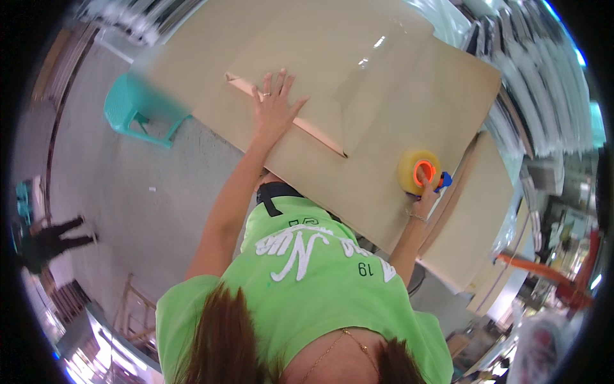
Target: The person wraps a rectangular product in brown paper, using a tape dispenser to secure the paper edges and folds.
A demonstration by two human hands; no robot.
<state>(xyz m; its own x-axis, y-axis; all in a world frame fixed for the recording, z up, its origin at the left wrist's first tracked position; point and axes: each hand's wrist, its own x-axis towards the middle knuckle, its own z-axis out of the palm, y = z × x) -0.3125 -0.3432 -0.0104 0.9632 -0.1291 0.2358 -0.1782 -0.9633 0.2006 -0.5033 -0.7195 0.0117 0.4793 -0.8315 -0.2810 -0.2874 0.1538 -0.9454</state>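
Observation:
My left hand (275,107) lies flat with its fingers spread, pressing on a brown flat panel or folded board (307,80). A pale, narrow folded edge strip (320,136) runs under this hand along the panel's near side. At the right, my right hand (425,197) grips a tape dispenser (409,169) with a wide yellowish roll, an orange hub and a blue end. Its fingers reach into the orange hub. Both hands are over a large brown board surface (377,211); glossy reflections show on its far part.
A teal plastic stool (137,109) stands on the grey floor to the left. Stacks of plastic-wrapped sheets (537,83) rise at the right, above more brown boards (476,211). An orange-red bar (537,269) juts in at the lower right. Another person (54,243) is far left.

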